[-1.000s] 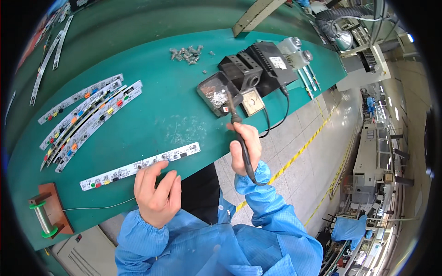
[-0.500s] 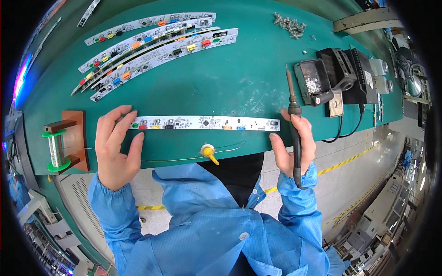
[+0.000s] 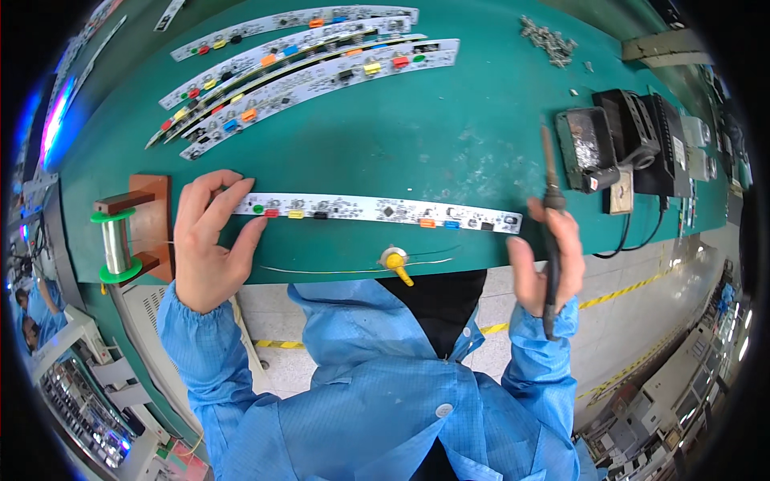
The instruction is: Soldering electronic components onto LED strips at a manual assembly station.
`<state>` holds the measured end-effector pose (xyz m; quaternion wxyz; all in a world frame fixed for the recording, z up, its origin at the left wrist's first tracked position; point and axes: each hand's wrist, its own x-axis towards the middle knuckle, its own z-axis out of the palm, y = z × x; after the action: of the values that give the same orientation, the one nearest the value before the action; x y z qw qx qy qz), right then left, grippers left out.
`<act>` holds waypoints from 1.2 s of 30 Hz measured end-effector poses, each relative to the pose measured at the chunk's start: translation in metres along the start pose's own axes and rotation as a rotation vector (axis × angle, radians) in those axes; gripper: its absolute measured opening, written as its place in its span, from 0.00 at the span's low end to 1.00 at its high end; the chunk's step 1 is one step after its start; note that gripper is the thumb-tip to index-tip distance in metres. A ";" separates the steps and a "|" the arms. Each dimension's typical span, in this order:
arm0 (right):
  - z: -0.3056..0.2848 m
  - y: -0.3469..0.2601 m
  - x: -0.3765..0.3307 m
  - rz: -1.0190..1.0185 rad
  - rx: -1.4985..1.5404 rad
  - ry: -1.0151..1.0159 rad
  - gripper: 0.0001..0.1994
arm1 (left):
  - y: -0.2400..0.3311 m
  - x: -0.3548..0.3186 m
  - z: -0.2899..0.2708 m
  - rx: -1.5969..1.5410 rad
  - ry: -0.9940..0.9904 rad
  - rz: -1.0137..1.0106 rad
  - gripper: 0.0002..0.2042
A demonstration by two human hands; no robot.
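A long white circuit board [image 3: 353,208] lies on the green bench mat, sloping slightly down to the right. It carries small coloured connectors along its lower edge. My left hand [image 3: 210,244] has its left end between thumb and fingers. My right hand [image 3: 553,260], somewhat blurred, is wrapped round a soldering iron [image 3: 552,208], whose tip points away from me. The right thumb is just beyond the board's right end. Nearer me, solder wire [image 3: 321,272] runs along the bench edge past a yellow-tipped round fitting [image 3: 396,260].
Several similar boards [image 3: 321,84] lie overlapped at the back left. A solder spool [image 3: 119,247] stands on a brown holder at the left. To the right are a dark metal tray [image 3: 585,140] and a black soldering station [image 3: 670,136]. Small metal parts [image 3: 549,40] are heaped at the back.
The view has shifted, so the bench things appear further right. The board has turned slightly, its right end nearer me. The right hand with the soldering iron has moved a little away from the board's end.
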<state>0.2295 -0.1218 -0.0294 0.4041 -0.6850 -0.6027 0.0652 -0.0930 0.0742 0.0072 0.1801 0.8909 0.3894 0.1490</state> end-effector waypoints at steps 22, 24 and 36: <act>0.015 -0.008 0.011 -0.129 -0.101 0.125 0.23 | -0.014 -0.012 0.008 -0.350 0.114 -0.071 0.11; 0.015 -0.009 0.011 -0.184 -0.138 0.207 0.24 | -0.012 -0.015 0.005 -0.452 0.100 -0.139 0.12; 0.011 -0.001 -0.010 -0.140 0.091 0.286 0.37 | -0.035 -0.018 0.005 -1.117 -0.031 -0.175 0.13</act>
<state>0.2197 -0.1256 -0.0407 0.5198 -0.6248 -0.5816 -0.0342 -0.1250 0.0814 -0.0150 0.6415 0.6268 0.3213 0.3039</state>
